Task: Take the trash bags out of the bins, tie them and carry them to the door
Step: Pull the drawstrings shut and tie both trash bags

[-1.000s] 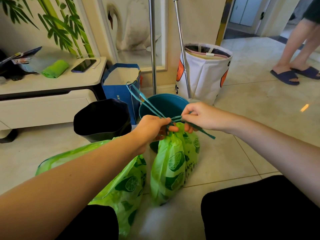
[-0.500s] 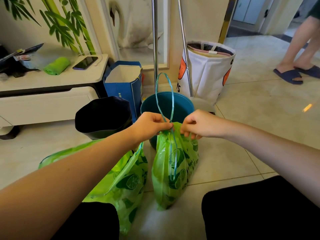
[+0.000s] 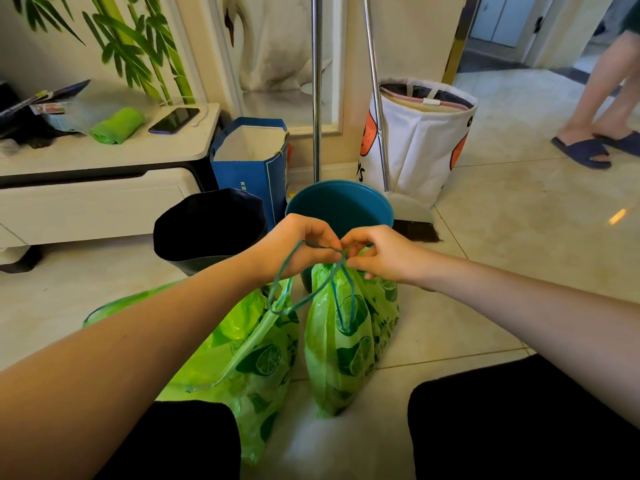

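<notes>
Nearest, two lime-print green trash bags sit on the tile between the person's knees. The slack one (image 3: 249,362) slumps just left of the upright one (image 3: 341,341), its mouth loose, untied by the look of it. The upright bag stands straight, long axis vertical, neck gathered at the top just in front of the teal bin (image 3: 341,206). Both hands meet at that neck. Left hand (image 3: 294,247) closed, fingertips pinching the teal drawstring (image 3: 304,296); right hand (image 3: 379,254) also pinched on the cord at the cinch point, fingers curled. A loop of drawstring hangs down from the pinch across the bag's front, another swings left toward the slack bag. The knot point lies straight between the two grips, bag body directly below; likely pull is outward, apart, level, to seat the knot. Hands equally near. Left of the teal bin, a black bin (image 3: 207,226), no liner visible. Beyond the teal bin to the right, open doorway (image 3: 502,32), well apart; another person's sandalled feet (image 3: 588,150) stand near it.
</notes>
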